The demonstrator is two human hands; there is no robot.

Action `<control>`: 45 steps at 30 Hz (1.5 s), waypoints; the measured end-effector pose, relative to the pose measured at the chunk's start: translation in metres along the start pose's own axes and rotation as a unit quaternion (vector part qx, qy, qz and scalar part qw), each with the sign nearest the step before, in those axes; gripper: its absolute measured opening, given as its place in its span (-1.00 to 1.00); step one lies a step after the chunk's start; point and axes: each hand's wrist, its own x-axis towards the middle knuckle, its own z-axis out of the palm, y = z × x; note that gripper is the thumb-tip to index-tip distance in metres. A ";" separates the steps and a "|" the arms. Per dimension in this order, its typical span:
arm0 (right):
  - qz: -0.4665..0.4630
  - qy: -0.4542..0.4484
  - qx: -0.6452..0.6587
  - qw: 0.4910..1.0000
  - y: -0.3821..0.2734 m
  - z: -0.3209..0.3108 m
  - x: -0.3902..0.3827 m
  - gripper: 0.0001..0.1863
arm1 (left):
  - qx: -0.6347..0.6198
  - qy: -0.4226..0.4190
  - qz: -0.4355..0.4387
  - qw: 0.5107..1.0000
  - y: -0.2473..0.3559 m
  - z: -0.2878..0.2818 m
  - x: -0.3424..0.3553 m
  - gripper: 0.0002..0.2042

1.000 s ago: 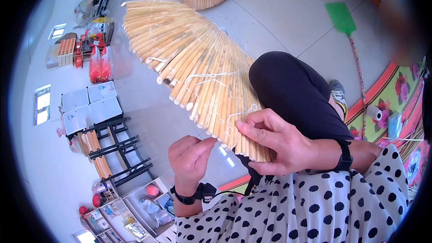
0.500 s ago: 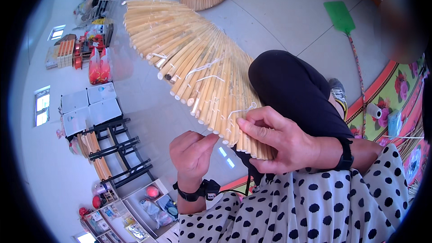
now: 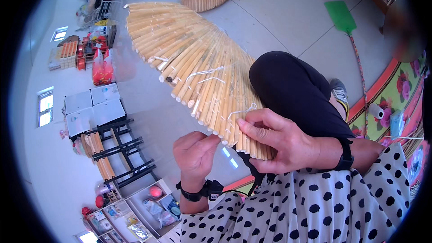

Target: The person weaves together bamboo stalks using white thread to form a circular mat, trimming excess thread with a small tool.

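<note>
In the head view, a fan-shaped mat of pale stalks (image 3: 189,47) spreads from about 11 o'clock of centre down towards 5 o'clock, its near end in the right hand (image 3: 284,141) at 4 o'clock. That hand is clamped on the stalks, thumb on the upper face; its other fingers are mostly hidden. The left hand (image 3: 195,153), at 7 o'clock, is curled with thumb and fingertips together against the stalk ends; whether anything is pinched there I cannot tell. The bent knee (image 3: 283,76) at 2 o'clock lies close against the mat's inner side and may help steady it. Loose white cord (image 3: 204,73) trails over the face, so a fingertip catching it could tug a lacing slack. Since the far end, towards 10 o'clock, has no hand on it, a loosened right grip could let the mat tip or twist. A hard pull by the left fingertips might draw one stalk out of line, while a strong squeeze from the right thumb could split a brittle one.
</note>
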 end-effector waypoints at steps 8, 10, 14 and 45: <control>0.021 -0.022 -0.014 0.999 0.000 -0.001 -0.003 -0.16 | 0.009 -0.016 -0.016 1.000 0.003 -0.001 0.000 -0.87; 0.027 -0.028 -0.014 0.999 0.000 -0.002 -0.004 -0.14 | 0.018 -0.032 -0.034 0.999 0.007 -0.003 0.001 -0.87; 0.053 -0.035 -0.004 0.998 -0.004 -0.001 -0.002 -0.11 | 0.009 -0.052 -0.091 0.994 0.014 -0.006 -0.002 -0.88; 0.022 -0.060 -0.041 0.997 -0.007 -0.005 0.000 -0.01 | 0.023 -0.028 -0.086 0.996 0.022 0.006 0.008 -0.89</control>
